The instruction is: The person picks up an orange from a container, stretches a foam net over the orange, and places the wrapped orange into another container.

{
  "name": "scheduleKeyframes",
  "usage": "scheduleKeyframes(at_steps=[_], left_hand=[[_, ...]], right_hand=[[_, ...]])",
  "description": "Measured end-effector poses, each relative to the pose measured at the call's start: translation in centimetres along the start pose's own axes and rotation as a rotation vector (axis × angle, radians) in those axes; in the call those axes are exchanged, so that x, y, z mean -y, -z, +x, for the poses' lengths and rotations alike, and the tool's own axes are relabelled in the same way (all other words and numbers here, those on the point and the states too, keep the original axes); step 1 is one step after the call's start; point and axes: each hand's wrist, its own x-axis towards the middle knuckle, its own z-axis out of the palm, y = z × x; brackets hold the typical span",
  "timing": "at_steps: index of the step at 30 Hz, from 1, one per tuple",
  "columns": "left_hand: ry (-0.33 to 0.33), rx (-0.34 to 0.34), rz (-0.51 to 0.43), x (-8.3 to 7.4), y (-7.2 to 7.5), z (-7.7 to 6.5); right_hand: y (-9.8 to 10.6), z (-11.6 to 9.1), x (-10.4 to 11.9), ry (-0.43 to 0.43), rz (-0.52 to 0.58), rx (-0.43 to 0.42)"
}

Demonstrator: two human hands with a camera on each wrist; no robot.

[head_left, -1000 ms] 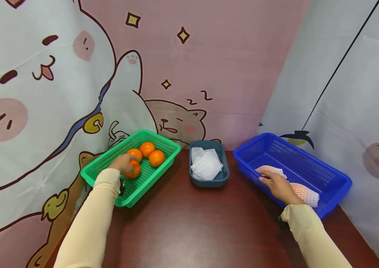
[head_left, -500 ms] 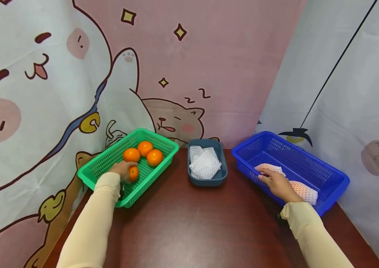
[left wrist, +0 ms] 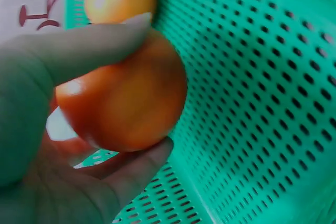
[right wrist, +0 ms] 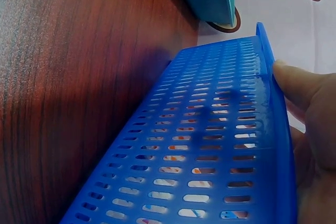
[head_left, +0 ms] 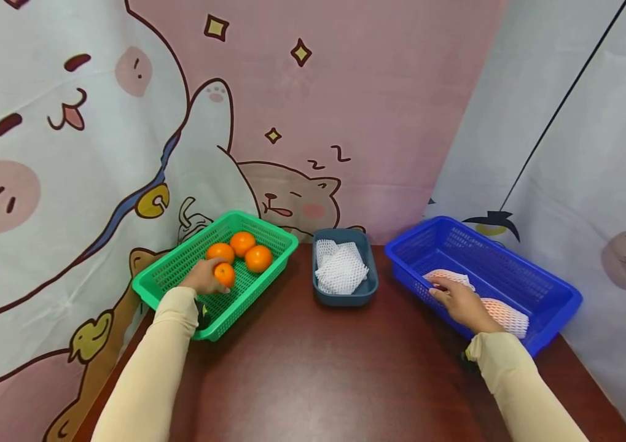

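My left hand [head_left: 202,277] is in the green basket [head_left: 235,319], holding an orange [head_left: 225,275] between thumb and fingers. In the left wrist view, the thumb lies over the held orange [left wrist: 126,98] and fingertips support it from below. Three other oranges [head_left: 243,244] sit together farther back in this basket. My right hand [head_left: 459,304] reaches over the near rim of the blue basket [head_left: 545,288], with its thumb at the rim and its fingers by a net-wrapped fruit [head_left: 448,277]. A second net-wrapped fruit [head_left: 506,317] lies beside the hand. The right fingertips are partly hidden behind the rim in the right wrist view.
A small dark blue-grey bin [head_left: 346,299] with white foam nets [head_left: 340,270] stands between the two baskets. All three containers are on a dark reddish-brown table [head_left: 324,368]. A printed cloth [head_left: 379,123] hangs behind and around the table.
The left hand shifts from the oranges at the back to the nearest one, grips it and raises it slightly, turning it. The right hand stays at the blue basket's rim.
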Motion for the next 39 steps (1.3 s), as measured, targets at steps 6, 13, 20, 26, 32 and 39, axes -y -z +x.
scheduleKeyframes(at_steps=[6,13,20,26,32,39], left_hand=[[-0.033,-0.121,-0.16,-1.8,1.4,-0.7],[-0.16,-0.17,-0.334,-5.2,1.2,-0.8],[-0.189,-0.112,-0.468,-8.9,-0.6,-1.5],[-0.284,-0.09,-0.474,-11.7,-2.7,-1.3],[-0.336,-0.067,-0.433,-13.1,-5.9,-1.3],[-0.26,-0.091,-0.396,-12.2,-9.8,-0.9]], right_hand=[[0.3,0.0,0.3,0.004,-0.001,0.022],[0.4,-0.1,0.4,0.001,-0.018,0.015],[0.1,-0.1,0.2,0.011,-0.025,0.014],[0.1,-0.1,0.5,0.002,-0.026,0.01],[0.1,-0.1,0.6,0.011,-0.012,0.009],[0.1,-0.2,0.6,0.016,-0.01,0.006]])
